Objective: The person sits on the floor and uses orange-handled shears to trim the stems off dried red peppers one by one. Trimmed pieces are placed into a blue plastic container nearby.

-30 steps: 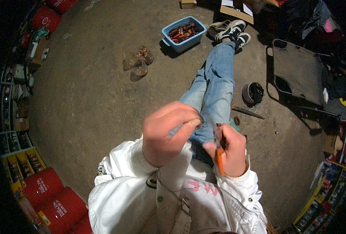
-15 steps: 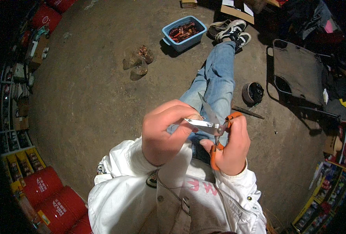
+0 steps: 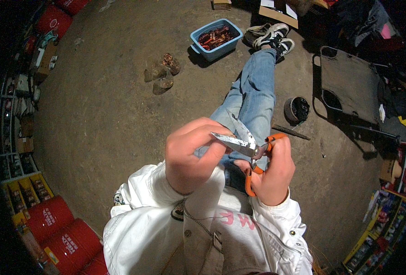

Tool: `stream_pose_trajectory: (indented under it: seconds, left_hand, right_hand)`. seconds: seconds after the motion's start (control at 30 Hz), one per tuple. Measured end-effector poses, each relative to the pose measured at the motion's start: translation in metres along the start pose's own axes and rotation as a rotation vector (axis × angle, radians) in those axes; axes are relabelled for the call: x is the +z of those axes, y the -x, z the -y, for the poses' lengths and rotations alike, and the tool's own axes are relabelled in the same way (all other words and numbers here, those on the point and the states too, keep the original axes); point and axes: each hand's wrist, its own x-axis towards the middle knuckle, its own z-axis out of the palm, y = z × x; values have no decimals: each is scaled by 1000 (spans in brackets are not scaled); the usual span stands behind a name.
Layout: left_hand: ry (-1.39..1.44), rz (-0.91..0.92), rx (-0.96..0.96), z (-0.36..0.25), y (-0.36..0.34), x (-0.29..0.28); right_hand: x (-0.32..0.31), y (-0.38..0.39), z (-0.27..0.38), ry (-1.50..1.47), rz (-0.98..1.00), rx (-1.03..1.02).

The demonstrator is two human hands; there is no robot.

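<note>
In my right hand (image 3: 277, 170) is a pair of scissors (image 3: 244, 145) with orange handles and worn, dark-spotted metal blades. My fingers and thumb are in the handle loops, and the blades stand partly apart, pointing left and away from me. My left hand (image 3: 191, 156) is curled just left of the scissors, its thumb and forefinger drawn together by the nearer blade. Whatever lies between those fingertips is hidden behind the blade. Both hands are above my lap and my outstretched legs in blue jeans (image 3: 251, 91).
A light-blue tub (image 3: 222, 55) of dark reddish pieces stands beside my shoes (image 3: 274, 37). Several small jar-like things (image 3: 166, 82) are left of it. A round can (image 3: 297, 110) with black contents, a dark rod (image 3: 292, 133) and a folding chair (image 3: 349, 85) lie right. Red drums (image 3: 70, 245) stand lower left.
The scissors have turned slightly, and the gap between their blades has narrowed. The nearer blade's tip has moved up and left over my left fingers. Both hands have stayed almost in place.
</note>
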Motion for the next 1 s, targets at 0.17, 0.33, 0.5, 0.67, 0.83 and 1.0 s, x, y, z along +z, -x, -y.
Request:
stream_pose_trajectory:
  seconds: [0.17, 0.33, 0.5, 0.67, 0.83, 1.0]
  left_hand:
    - [88, 0, -92, -2, 2, 2]
    - [66, 30, -20, -1, 0, 3]
    - [139, 28, -61, -1, 2, 7]
    - [107, 31, -45, 3, 1, 4]
    - [72, 14, -56, 2, 2, 5]
    - [3, 19, 18, 2, -1, 3]
  right_hand:
    - [2, 0, 0, -60, -8, 13]
    - [-1, 2, 0, -188, 153, 113]
    - [-2, 0, -3, -372, 393, 234]
    - [-5, -4, 0, -187, 141, 56]
    - [-4, -7, 4, -60, 44, 14]
    - [-3, -7, 2, -19, 23, -24]
